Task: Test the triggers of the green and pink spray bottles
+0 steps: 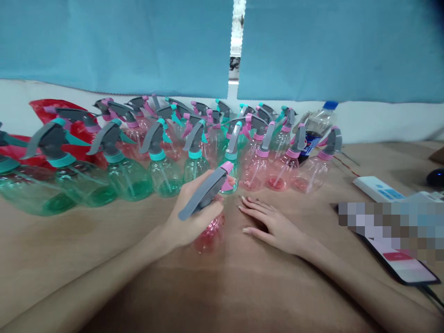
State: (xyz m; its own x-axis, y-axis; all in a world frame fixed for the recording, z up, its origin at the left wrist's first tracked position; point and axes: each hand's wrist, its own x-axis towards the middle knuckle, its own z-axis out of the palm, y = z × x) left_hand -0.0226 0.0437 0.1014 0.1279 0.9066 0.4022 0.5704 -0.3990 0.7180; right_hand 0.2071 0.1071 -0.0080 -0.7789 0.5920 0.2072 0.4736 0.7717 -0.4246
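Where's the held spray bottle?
Just left of the head view's centre: the pink spray bottle is in the left hand, in front of the standing bottles.

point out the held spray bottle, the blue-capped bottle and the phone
Held spray bottle (pixel 204 195), head view, on its grey sprayer top.
Blue-capped bottle (pixel 318 124), head view, on its clear upper body.
Phone (pixel 383 245), head view, on its screen.

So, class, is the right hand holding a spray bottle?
No, the right hand lies palm down on the table, gripping nothing.
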